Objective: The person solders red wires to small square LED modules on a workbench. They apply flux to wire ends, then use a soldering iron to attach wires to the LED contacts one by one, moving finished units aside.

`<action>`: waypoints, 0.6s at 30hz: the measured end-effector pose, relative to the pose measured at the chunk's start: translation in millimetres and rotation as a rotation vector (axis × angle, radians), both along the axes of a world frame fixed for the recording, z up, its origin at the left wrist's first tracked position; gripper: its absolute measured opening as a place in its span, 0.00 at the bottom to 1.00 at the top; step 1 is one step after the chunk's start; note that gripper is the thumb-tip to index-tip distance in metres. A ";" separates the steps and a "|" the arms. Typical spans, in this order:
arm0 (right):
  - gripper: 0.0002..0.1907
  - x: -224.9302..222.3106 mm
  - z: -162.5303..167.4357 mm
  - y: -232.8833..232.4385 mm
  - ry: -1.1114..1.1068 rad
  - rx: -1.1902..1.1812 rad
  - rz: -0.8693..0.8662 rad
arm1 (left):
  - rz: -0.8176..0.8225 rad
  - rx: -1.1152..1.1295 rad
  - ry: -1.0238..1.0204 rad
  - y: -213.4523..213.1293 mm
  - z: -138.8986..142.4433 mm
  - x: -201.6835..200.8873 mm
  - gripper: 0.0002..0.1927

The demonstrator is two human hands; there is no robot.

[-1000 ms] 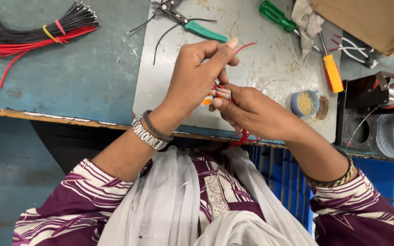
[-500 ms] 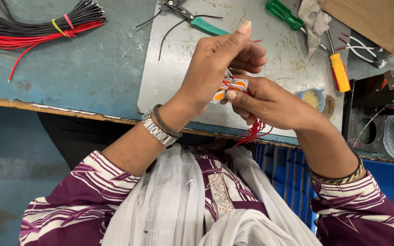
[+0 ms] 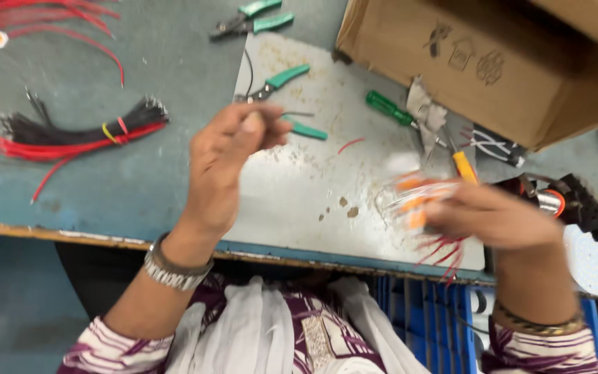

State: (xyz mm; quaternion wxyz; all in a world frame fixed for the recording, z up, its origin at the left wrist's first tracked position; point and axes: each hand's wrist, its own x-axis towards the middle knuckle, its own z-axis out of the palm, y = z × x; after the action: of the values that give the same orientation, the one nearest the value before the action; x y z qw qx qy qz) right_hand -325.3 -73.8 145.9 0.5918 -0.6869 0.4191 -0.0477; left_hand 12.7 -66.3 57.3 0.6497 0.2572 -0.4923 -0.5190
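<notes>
Left hand [image 3: 226, 166] pinches a thin wire above the metal plate [image 3: 313, 187]; right hand [image 3: 482, 211] grips blurred orange connectors [image 3: 413, 201]; threading them seems next

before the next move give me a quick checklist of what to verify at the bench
1. Right hand has a grip on the small orange and white part with red wires: ok, though the part is blurred.
2. Left hand free of the part: ok, it is raised apart from it; whether it pinches anything cannot tell.
3. Green-handled pliers within reach on the metal plate: ok, beyond the left hand.
4. Bundle of red and black wires tied and on the table: ok.
5. Green screwdriver lying by the cardboard box: ok.
6. Red wire ends seated in the part: cannot tell.
</notes>
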 end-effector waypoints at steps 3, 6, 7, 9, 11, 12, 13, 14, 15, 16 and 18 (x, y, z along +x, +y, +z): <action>0.18 40.5 -66.5 -10.3 0.303 0.051 0.211 | 0.052 0.141 0.026 2.2 -19.1 0.0 0.18; 0.16 69.9 -113.7 -6.5 0.263 -0.292 0.184 | 0.043 0.221 0.016 6.3 -42.2 0.0 0.17; 0.15 75.4 -120.3 -6.4 0.317 -0.392 0.121 | 0.042 0.241 0.007 8.0 -48.4 3.2 0.17; 0.13 85.7 -126.5 -6.7 0.414 -0.598 -0.009 | 0.118 0.230 -0.015 10.1 -56.5 14.5 0.15; 0.12 92.7 -127.6 -7.4 0.428 -0.815 -0.008 | 0.211 0.218 -0.048 10.0 -59.6 27.8 0.15; 0.11 94.5 -128.2 -7.2 0.433 -0.923 -0.007 | 0.265 0.218 -0.068 10.7 -60.0 33.9 0.15; 0.12 94.9 -128.9 -6.6 0.450 -0.967 0.001 | 0.320 0.217 -0.086 10.2 -59.8 38.9 0.15; 0.13 94.8 -130.4 -5.2 0.468 -1.008 0.009 | 0.368 0.212 -0.142 10.3 -59.4 42.4 0.14; 0.14 95.3 -132.7 -5.5 0.487 -1.046 0.015 | 0.414 0.210 -0.198 10.8 -59.1 44.5 0.14; 0.14 95.5 -134.6 -6.0 0.458 -1.082 0.015 | 0.458 0.211 -0.254 11.2 -58.7 45.8 0.14; 0.15 95.3 -137.0 -3.6 0.397 -1.141 0.010 | 0.547 0.153 -0.414 12.8 -58.1 46.8 0.12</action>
State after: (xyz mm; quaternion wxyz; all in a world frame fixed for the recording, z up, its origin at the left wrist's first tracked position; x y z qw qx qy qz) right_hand -230.0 -77.4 8.8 0.0404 -0.8937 0.4266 -0.1331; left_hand 59.5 -53.6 -0.9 0.6301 0.5271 -0.4862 -0.2979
